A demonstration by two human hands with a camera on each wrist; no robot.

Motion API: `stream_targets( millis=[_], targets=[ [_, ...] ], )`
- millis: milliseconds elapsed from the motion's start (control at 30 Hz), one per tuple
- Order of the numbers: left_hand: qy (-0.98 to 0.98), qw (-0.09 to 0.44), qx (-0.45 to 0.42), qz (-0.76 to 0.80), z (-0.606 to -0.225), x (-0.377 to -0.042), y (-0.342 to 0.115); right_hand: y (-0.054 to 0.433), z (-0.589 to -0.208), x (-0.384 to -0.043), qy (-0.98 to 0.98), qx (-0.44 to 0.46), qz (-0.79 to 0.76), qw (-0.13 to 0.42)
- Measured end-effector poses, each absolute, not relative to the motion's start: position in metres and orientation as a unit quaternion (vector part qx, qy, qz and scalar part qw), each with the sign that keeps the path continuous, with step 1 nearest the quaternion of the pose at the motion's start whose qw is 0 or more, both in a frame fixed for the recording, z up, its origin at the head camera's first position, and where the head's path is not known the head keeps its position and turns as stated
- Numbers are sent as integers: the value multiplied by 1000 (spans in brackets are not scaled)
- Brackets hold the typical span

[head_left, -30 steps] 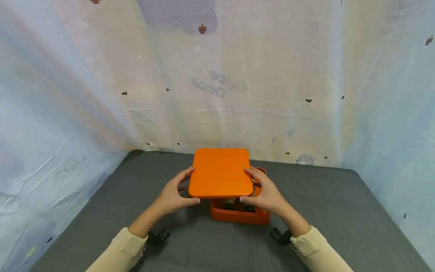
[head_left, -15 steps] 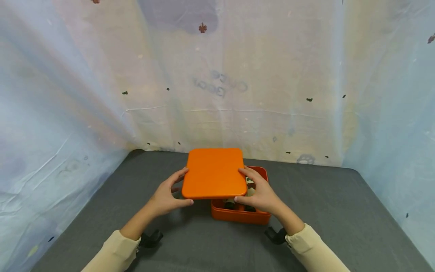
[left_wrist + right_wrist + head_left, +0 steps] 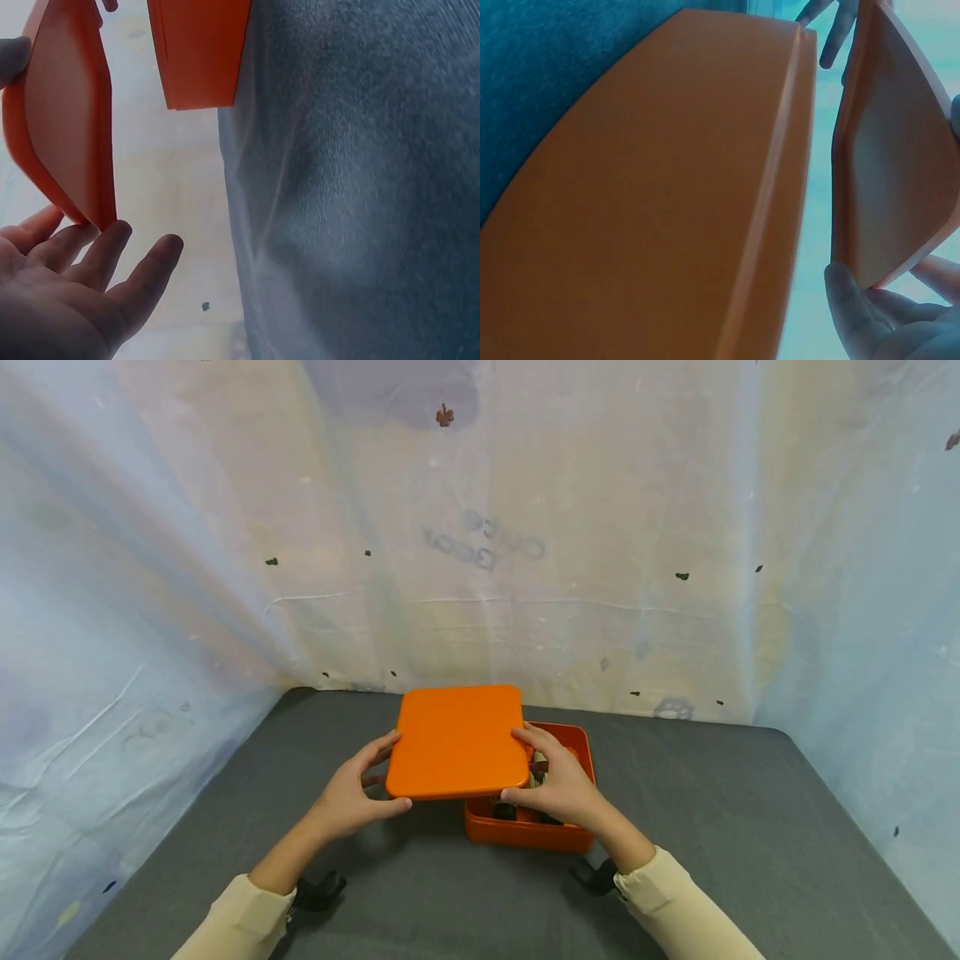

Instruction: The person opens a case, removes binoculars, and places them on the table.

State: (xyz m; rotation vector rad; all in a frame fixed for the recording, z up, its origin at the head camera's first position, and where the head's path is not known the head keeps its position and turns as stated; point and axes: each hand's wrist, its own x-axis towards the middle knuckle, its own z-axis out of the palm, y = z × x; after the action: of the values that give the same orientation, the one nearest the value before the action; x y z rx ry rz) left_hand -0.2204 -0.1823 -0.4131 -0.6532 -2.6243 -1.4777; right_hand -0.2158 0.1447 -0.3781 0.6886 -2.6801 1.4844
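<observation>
Above the grey surface (image 3: 735,827), a flat orange lid (image 3: 459,742) is held clear of an orange box (image 3: 528,837), offset to the person's left. Left hand (image 3: 351,797): spread to a wide C, gripping the lid's left side, thumb by the near left corner, fingers along the edge. Right hand (image 3: 558,783): similar wide C, gripping the lid's right side, thumb near the near right corner, fingertips on the right edge. Lid's smooth face is up, roughly level; the left wrist view shows its underside as a shallow hollow with a raised rim. Both wrist views show a gap between lid and box.

Box: rounded rectangle, uncovered, resting on the surface; right part visible in the head view, left part hidden beneath the lid. Contents: several items, partly masked by the lid and right hand. One dark round end (image 3: 505,811) shows near the front wall; pale and dark-red parts lie behind it. Identity of contents cannot be told. Pale patterned sheeting (image 3: 525,527) stands behind the surface.
</observation>
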Motion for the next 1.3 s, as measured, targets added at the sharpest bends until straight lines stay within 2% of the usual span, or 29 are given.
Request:
stream_targets(
  millis=[300,633,1067,1300],
  targets=[
    [-853,56,-210,-474,-414,-218,-195,135,-377,-217,-847,235,476,-4],
    [-864,62,-205,-456,-415,-211,-215,121,-377,-216,-848,243,471,-16],
    [-858,50,-219,-461,-416,-204,-242,96,-382,-211,-832,240,499,-34],
    [-867,23,-204,-454,-418,-200,-255,85,-389,-209,-825,252,503,-56]
  ],
)
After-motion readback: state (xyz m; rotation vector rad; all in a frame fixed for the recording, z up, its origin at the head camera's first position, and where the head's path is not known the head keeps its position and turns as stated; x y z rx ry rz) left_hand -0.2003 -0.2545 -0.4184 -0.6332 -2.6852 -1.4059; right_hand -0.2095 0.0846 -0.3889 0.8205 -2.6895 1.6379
